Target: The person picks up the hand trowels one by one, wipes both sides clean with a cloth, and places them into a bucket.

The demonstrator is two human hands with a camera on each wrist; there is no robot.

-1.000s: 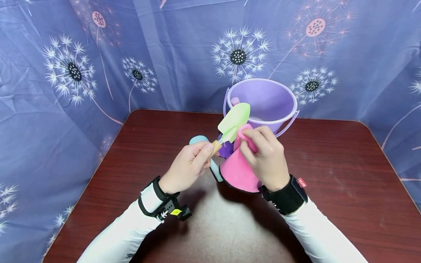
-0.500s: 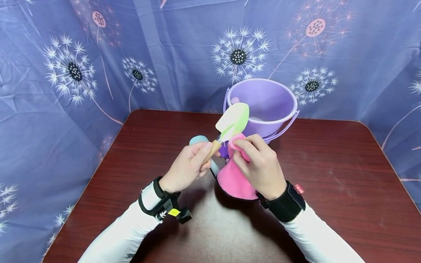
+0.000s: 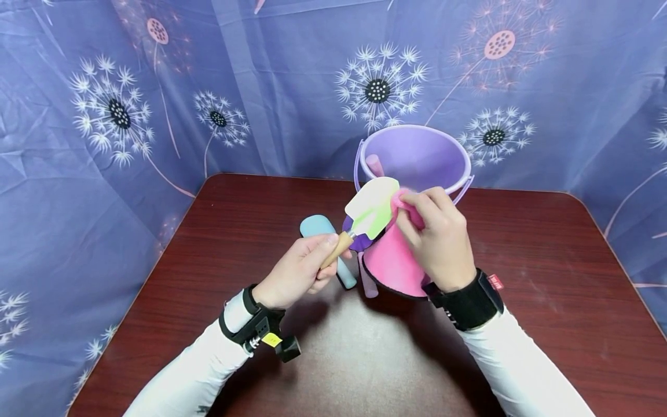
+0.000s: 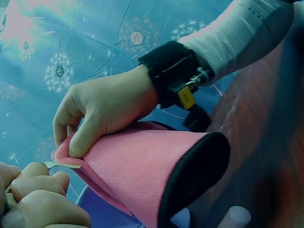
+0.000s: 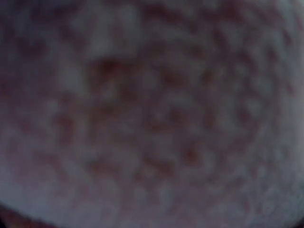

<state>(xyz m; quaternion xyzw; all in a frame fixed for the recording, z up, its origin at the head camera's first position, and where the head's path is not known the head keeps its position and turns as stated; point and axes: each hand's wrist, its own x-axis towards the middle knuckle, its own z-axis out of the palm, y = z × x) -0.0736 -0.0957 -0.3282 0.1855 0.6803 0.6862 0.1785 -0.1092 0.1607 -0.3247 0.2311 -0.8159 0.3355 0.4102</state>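
Observation:
In the head view my left hand [image 3: 299, 267] grips the wooden handle of a small trowel [image 3: 371, 204] with a pale green blade, held above the table. My right hand [image 3: 440, 237] pinches a folded edge of a pink cloth [image 3: 395, 263] with a dark edge or underside, at the right edge of the blade. In the left wrist view the cloth [image 4: 137, 164] hangs in a cone shape below the right hand [image 4: 107, 104], dark inside. There only a sliver of the trowel [image 4: 61, 165] shows between the hands. Close, blurred cloth texture fills the right wrist view.
A purple bucket [image 3: 455, 188] stands at the back of the table, with a pink handle [image 3: 374, 165] leaning inside. A light blue tool [image 3: 315, 226], a lilac handle [image 3: 368, 282] and a dark purple piece [image 3: 359, 240] lie on the table [image 3: 250, 214] under the hands. A patterned curtain [image 3: 286, 87] hangs behind.
My right hand moves the cloth down and left along the blade, then back up and right. The left hand keeps the trowel, whose blade dips slightly and tilts.

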